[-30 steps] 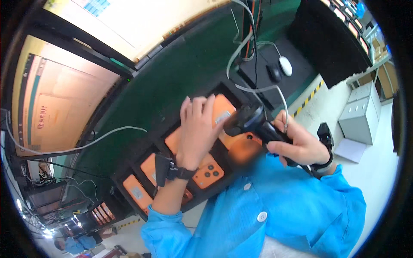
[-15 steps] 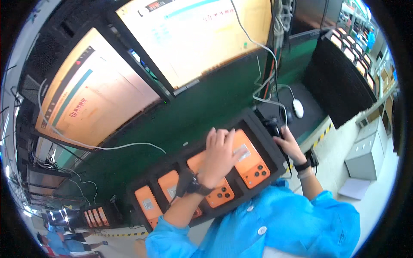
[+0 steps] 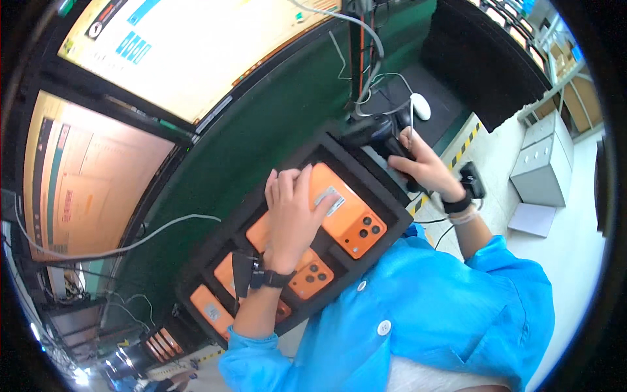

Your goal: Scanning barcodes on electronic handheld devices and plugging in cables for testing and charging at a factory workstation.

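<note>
An orange phone (image 3: 349, 212) is shown lying camera side up in the far compartment of a black tray (image 3: 196, 274), its lens cluster toward the person and a small grey label on its back. The left hand (image 3: 290, 212) is laid flat upon this phone, fingers extended and close together, the fingertips reaching the phone's far edge; nothing is pinched. A dark watch (image 3: 269, 279) is worn on the left wrist.

Further orange phones (image 3: 312, 274) are seen in the nearer compartments of the same tray, partly covered by the left forearm.

The right hand (image 3: 424, 166) is closed around the grip of a black scanner (image 3: 375, 134), held just beyond the tray's far corner. A cable is seen rising from that area. A dark band is worn on the right wrist.

The tray is set on a green bench (image 3: 261, 124). A white mouse (image 3: 421, 106) is seen on a dark mat beyond the scanner. Two lit monitors (image 3: 176, 52) are mounted behind the bench. Blue sleeves (image 3: 418, 313) are worn by the person. A grey cabinet (image 3: 539, 160) stands on the floor to the right.
</note>
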The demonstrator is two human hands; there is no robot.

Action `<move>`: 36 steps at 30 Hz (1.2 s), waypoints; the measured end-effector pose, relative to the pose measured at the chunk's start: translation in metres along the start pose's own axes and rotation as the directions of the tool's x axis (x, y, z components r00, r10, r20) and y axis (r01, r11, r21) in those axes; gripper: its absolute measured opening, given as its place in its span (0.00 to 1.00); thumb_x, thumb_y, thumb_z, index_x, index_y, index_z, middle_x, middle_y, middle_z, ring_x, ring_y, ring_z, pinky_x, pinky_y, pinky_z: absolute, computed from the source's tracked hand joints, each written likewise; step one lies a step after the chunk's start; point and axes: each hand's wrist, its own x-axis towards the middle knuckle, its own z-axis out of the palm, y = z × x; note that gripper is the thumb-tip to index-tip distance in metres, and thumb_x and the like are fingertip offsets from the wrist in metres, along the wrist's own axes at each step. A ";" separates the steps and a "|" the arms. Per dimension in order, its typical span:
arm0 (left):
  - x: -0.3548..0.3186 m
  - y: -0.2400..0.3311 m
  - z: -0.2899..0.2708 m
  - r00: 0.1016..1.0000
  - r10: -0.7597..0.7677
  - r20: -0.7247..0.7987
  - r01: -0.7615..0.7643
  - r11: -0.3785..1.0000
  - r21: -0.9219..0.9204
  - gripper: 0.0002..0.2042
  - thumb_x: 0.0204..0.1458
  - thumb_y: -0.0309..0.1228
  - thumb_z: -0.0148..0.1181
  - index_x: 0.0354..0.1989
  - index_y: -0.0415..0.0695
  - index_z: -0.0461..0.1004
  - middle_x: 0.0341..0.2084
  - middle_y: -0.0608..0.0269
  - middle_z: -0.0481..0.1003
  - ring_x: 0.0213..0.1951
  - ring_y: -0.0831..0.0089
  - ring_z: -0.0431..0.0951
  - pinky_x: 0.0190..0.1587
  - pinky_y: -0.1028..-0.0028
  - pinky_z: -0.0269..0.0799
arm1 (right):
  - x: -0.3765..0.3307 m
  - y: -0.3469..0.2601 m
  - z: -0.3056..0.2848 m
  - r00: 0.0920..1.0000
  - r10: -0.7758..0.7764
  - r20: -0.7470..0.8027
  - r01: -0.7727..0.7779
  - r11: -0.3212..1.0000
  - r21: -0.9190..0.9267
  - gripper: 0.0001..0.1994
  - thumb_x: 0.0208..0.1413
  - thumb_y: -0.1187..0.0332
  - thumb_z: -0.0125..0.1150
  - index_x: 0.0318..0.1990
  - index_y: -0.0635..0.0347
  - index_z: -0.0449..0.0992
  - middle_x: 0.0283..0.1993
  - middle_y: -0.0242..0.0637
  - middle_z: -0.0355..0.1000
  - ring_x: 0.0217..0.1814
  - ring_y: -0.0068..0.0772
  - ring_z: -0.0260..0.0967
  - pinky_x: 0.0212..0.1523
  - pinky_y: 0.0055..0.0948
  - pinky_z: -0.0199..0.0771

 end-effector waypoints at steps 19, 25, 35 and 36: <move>0.008 0.007 0.001 0.984 -0.102 0.149 0.094 0.994 0.057 0.30 0.46 0.44 0.67 0.55 0.39 0.69 0.42 0.57 0.63 0.51 0.56 0.63 0.66 0.49 0.45 | 0.042 0.228 -0.004 0.945 0.323 -0.055 -0.266 0.656 -0.707 0.16 0.52 0.68 0.59 0.44 0.70 0.69 0.36 0.55 0.71 0.42 0.58 0.71 0.48 0.43 0.71; 0.009 0.003 -0.002 0.981 -0.110 0.162 0.102 0.993 0.060 0.31 0.46 0.44 0.67 0.55 0.40 0.69 0.41 0.59 0.63 0.49 0.59 0.63 0.65 0.49 0.46 | 0.037 0.147 -0.109 0.952 0.283 -0.119 -0.250 0.940 0.233 0.12 0.56 0.68 0.52 0.43 0.66 0.75 0.31 0.49 0.74 0.37 0.37 0.75 0.40 0.36 0.76; 0.007 0.004 0.000 0.988 -0.072 0.135 0.069 0.997 0.027 0.31 0.46 0.45 0.67 0.55 0.40 0.69 0.41 0.59 0.63 0.50 0.58 0.63 0.65 0.49 0.46 | 0.103 0.248 -0.093 0.845 -0.027 -0.534 -0.498 0.324 -0.804 0.34 0.49 0.59 0.65 0.65 0.32 0.60 0.65 0.55 0.53 0.60 0.53 0.62 0.52 0.47 0.70; 0.007 0.004 0.000 0.989 -0.078 0.127 0.074 0.997 0.034 0.31 0.46 0.45 0.67 0.55 0.40 0.69 0.41 0.59 0.63 0.50 0.58 0.63 0.65 0.49 0.46 | 0.106 0.246 -0.092 0.836 -0.007 -0.548 -0.517 0.324 -0.793 0.34 0.49 0.59 0.64 0.66 0.32 0.59 0.66 0.55 0.53 0.60 0.54 0.61 0.52 0.47 0.70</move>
